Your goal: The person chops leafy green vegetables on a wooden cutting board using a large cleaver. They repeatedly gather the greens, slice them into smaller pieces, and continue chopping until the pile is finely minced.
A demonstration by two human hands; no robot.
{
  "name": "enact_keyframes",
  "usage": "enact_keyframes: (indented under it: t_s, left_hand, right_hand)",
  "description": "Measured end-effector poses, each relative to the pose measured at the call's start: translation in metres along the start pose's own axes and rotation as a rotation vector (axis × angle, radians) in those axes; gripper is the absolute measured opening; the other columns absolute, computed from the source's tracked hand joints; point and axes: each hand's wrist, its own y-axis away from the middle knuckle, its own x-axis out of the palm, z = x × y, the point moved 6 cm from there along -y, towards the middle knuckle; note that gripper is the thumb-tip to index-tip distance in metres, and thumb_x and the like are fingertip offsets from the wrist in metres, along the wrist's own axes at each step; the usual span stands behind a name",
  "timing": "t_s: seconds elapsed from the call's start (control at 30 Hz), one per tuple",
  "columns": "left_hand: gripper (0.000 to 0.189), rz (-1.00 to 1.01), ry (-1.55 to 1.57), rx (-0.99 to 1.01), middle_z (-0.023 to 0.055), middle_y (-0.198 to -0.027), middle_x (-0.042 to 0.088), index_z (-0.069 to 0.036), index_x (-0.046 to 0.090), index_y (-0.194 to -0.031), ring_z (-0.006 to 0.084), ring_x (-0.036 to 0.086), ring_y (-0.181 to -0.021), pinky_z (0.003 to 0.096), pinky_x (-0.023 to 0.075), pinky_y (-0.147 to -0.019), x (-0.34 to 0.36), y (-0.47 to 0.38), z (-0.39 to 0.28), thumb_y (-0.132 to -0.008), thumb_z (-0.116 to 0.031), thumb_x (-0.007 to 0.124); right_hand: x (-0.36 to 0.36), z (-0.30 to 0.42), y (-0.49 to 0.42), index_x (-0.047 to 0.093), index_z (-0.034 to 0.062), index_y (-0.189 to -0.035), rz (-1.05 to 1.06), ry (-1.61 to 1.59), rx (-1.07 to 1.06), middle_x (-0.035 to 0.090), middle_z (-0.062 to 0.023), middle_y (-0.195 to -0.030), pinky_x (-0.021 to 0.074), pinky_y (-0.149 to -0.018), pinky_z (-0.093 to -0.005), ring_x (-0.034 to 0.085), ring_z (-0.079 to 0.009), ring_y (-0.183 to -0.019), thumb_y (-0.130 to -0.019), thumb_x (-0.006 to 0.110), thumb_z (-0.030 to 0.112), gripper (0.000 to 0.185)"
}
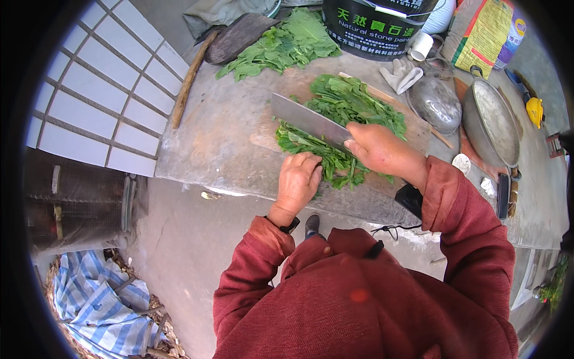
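My right hand (379,146) grips the handle end of a broad cleaver (307,116). Its blade points to the upper left, between two heaps of green leaves. On the near side, my left hand (300,175) presses with bent fingers on a bunch of leafy greens (314,148). Beyond the blade lies a larger pile of cut leaves (354,101). Both heaps rest on a wooden cutting board (264,134) near the front edge of the concrete slab (202,148). The cleaver's lower edge is partly hidden by the greens.
Loose whole leaves (291,40) lie at the back beside a dark wooden slab (240,38) and a stick (193,80). A black paint bucket (376,31) stands behind. To the right are a glove (400,75), a dented metal bowl (435,105) and a large metal pan (491,123).
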Motion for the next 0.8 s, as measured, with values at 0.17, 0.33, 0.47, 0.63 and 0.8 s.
enact_keyframes:
  t_s: [0.17,0.33,0.47,0.63,0.8]
  left_hand:
    - [0.017,-0.043,0.008,-0.079,0.0094,-0.087,0.057,-0.006,0.060,-0.083,0.0299,0.054,-0.081,0.0376,0.0442,-0.072,0.007,0.000,0.005,-0.069,-0.006,0.069]
    - [0.016,-0.033,-0.018,-0.127,0.0095,-0.085,0.056,-0.007,0.058,-0.079,0.0299,0.053,-0.080,0.0382,0.0436,-0.071,0.014,0.002,0.006,-0.067,-0.006,0.070]
    - [0.016,-0.034,0.016,-0.099,0.0093,-0.086,0.057,-0.007,0.059,-0.081,0.0300,0.053,-0.081,0.0378,0.0436,-0.071,0.013,0.003,0.009,-0.068,-0.006,0.069]
    - [0.018,0.048,0.107,-0.033,0.0099,-0.094,0.058,-0.005,0.060,-0.088,0.0310,0.054,-0.086,0.0379,0.0453,-0.074,0.005,0.002,0.011,-0.071,-0.005,0.066]
    - [0.026,0.090,0.072,-0.025,0.0118,-0.100,0.058,-0.006,0.061,-0.097,0.0314,0.055,-0.091,0.0379,0.0463,-0.079,-0.012,0.016,0.011,-0.072,-0.006,0.066]
  right_hand:
    - [0.010,-0.003,0.020,0.049,-0.0011,-0.085,0.140,0.030,0.129,0.057,-0.0235,-0.072,0.0423,-0.062,-0.0496,0.055,-0.0442,-0.071,-0.086,0.050,0.017,0.018]
    - [0.024,-0.012,0.027,0.049,-0.0012,-0.085,0.257,0.078,0.185,0.057,-0.0231,-0.071,0.0425,-0.061,-0.0498,0.056,-0.0431,-0.069,-0.085,0.050,0.015,0.016]
    - [0.037,-0.017,0.024,0.047,-0.0008,-0.086,0.276,0.081,0.170,0.056,-0.0225,-0.073,0.0416,-0.061,-0.0496,0.055,-0.0432,-0.070,-0.086,0.051,0.016,0.018]
    - [0.039,-0.024,0.027,0.046,-0.0002,-0.087,0.218,0.020,0.199,0.055,-0.0226,-0.074,0.0411,-0.062,-0.0495,0.054,-0.0436,-0.072,-0.086,0.051,0.018,0.019]
    - [0.039,-0.028,0.026,0.049,0.0003,-0.086,0.165,0.033,0.166,0.057,-0.0222,-0.072,0.0417,-0.062,-0.0500,0.055,-0.0431,-0.071,-0.084,0.052,0.016,0.016]
